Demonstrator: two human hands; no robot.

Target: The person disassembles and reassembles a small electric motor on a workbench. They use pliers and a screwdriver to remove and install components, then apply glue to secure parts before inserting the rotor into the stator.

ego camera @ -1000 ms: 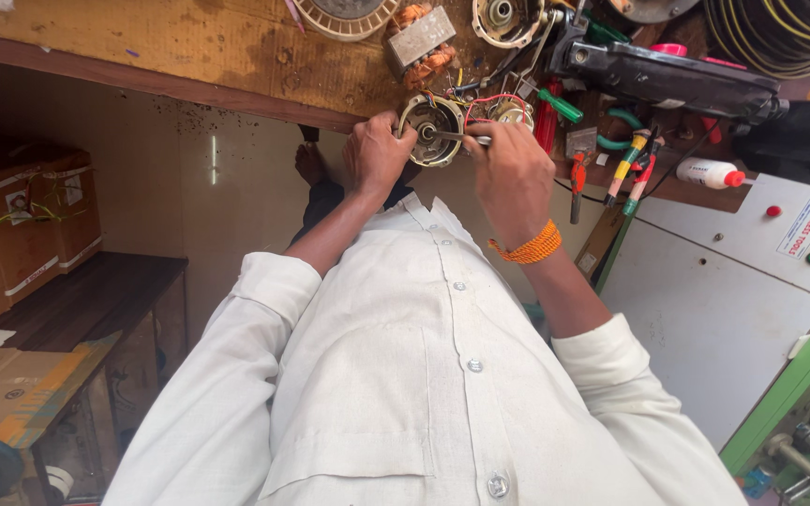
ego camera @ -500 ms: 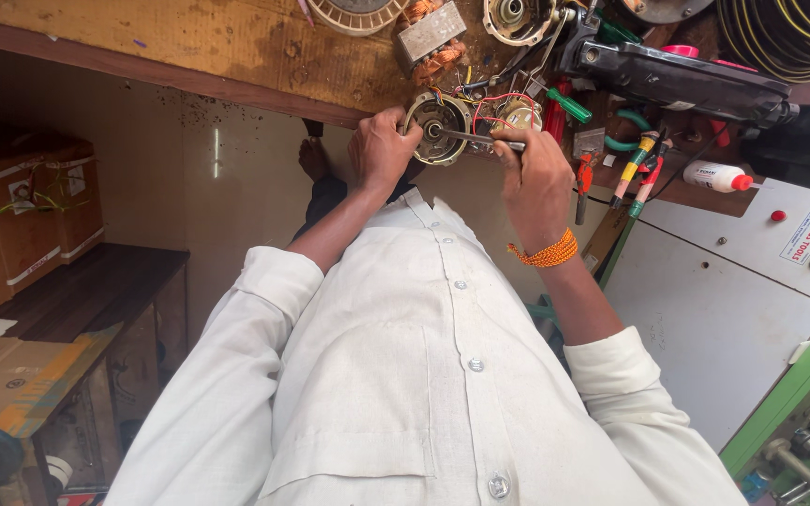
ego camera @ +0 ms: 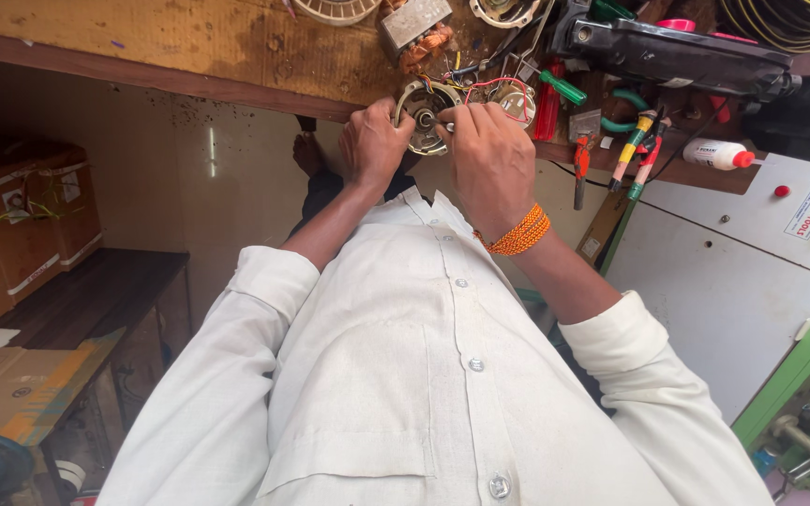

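At the edge of the wooden workbench [ego camera: 199, 47] lies a round metal motor part [ego camera: 421, 105] with a hub in its middle. My left hand [ego camera: 373, 145] grips its left rim. My right hand [ego camera: 491, 155], with an orange thread band on the wrist, pinches a thin metal tool whose tip rests at the hub. A second round part with red and yellow wires [ego camera: 516, 96] lies just to the right.
Screwdrivers and pliers [ego camera: 637, 150] lie on the bench's right, by a white bottle with a red cap [ego camera: 716, 155] and a black machine [ego camera: 677, 52]. A white cabinet with buttons [ego camera: 752, 244] stands to the right. Cardboard boxes [ego camera: 21, 215] sit on a low shelf at the left.
My right hand has moved left from the wired part onto the hub of the round metal part. My left hand has kept its grip on the rim.
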